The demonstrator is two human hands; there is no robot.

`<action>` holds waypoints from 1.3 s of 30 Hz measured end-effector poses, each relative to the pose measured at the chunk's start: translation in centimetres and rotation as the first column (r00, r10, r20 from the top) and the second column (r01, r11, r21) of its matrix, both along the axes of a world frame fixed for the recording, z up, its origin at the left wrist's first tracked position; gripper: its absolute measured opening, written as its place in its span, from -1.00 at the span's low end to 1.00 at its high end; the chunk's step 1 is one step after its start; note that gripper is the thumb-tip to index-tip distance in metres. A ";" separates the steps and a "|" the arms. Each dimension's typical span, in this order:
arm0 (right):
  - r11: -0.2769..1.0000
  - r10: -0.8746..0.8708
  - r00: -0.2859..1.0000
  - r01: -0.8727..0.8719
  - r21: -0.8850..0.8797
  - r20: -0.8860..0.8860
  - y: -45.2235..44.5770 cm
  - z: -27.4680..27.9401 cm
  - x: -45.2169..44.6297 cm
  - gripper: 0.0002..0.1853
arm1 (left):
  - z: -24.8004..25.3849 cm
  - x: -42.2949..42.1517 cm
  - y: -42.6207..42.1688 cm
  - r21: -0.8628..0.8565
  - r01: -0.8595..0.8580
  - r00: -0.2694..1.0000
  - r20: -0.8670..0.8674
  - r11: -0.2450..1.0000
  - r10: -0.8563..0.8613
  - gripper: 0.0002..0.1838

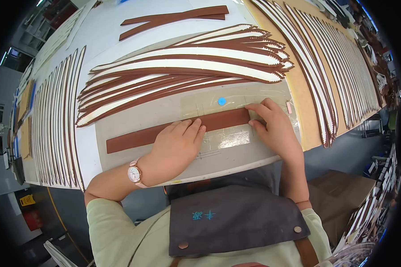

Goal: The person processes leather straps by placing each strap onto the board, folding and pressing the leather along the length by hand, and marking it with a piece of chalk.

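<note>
A plain brown leather-like strip (223, 120) lies lengthwise on the grey work mat (263, 153). My left hand (176, 142) rests flat across the middle of it, fingers stretched out and covering part of its lower edge. At the strip's right end, the thumb and forefinger of my right hand (274, 127) touch its two corners, with the end between them. Just above the strip sits a small blue disc (222, 101). Behind it is a heap of brown strips with white faces (200, 62), their right ends notched.
Two or so loose brown strips (176, 18) lie crossed at the back. Rows of white-faced strips stand on the left (58, 120) and right (338, 66) sides. A small pink piece (289, 107) is near the mat's right edge. The table's front edge borders my apron (236, 218).
</note>
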State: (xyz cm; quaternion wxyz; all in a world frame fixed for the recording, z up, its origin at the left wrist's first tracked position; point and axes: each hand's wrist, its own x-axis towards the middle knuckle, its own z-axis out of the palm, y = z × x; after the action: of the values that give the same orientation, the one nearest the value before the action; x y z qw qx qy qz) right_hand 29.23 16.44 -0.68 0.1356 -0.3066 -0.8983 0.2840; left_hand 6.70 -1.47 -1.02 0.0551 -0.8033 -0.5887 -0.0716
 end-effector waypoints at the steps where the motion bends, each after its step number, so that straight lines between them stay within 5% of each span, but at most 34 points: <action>1: 1.000 -0.004 1.000 0.004 -0.015 -0.002 0.0 0.0 0.0 -0.66 | -0.1 0.0 -0.1 0.011 0.001 1.000 -0.007 1.000 -0.001 -0.50; 6: 0.996 -0.014 1.000 0.014 -0.083 0.004 0.1 0.2 -0.2 -0.64 | -0.3 -0.3 0.0 0.037 0.017 1.000 0.025 0.999 -0.018 -0.49; 9: 0.999 0.027 0.993 -0.023 -0.038 0.119 0.5 1.2 -0.3 -0.63 | -0.4 -0.4 0.1 0.034 0.028 0.999 0.019 0.999 -0.028 -0.48; 12: 0.985 0.063 0.998 -0.066 0.159 0.025 0.3 1.9 -2.4 -0.67 | -0.8 -0.3 0.0 0.028 0.036 0.999 0.025 0.999 -0.036 -0.48; 18: 0.974 0.064 0.997 -0.070 0.216 0.033 -0.7 -1.2 -7.7 -0.82 | -0.9 -0.3 -0.1 0.055 0.050 0.998 0.020 0.997 -0.051 -0.48; 24: 0.994 0.034 0.999 -0.033 0.100 -0.004 -0.6 -0.8 -8.0 -0.87 | -1.5 -0.1 -0.2 0.074 0.041 0.998 0.041 0.996 -0.044 -0.49; 30: 0.964 0.049 0.988 -0.086 -0.253 -0.147 -2.8 1.2 -8.7 -0.89 | -1.9 -0.1 -0.3 0.121 0.034 0.998 0.050 0.992 -0.040 -0.53; 33: 0.917 0.071 0.997 -0.078 -0.391 -0.032 -2.5 0.9 -9.3 -0.91 | -2.0 0.0 -0.1 0.125 0.027 0.999 0.041 0.992 -0.032 -0.55; 39: 0.939 0.055 0.998 -0.065 -0.338 -0.037 -2.8 -0.1 -9.3 -0.92 | -2.4 0.1 -0.1 0.142 0.007 0.999 0.049 0.990 -0.014 -0.58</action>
State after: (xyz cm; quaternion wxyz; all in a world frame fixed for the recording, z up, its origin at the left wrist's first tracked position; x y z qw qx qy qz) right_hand 19.88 13.64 -0.78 0.0840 -0.2940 -0.8432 0.4422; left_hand 6.80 -1.61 -3.43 0.0968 -0.7984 -0.5790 -0.1335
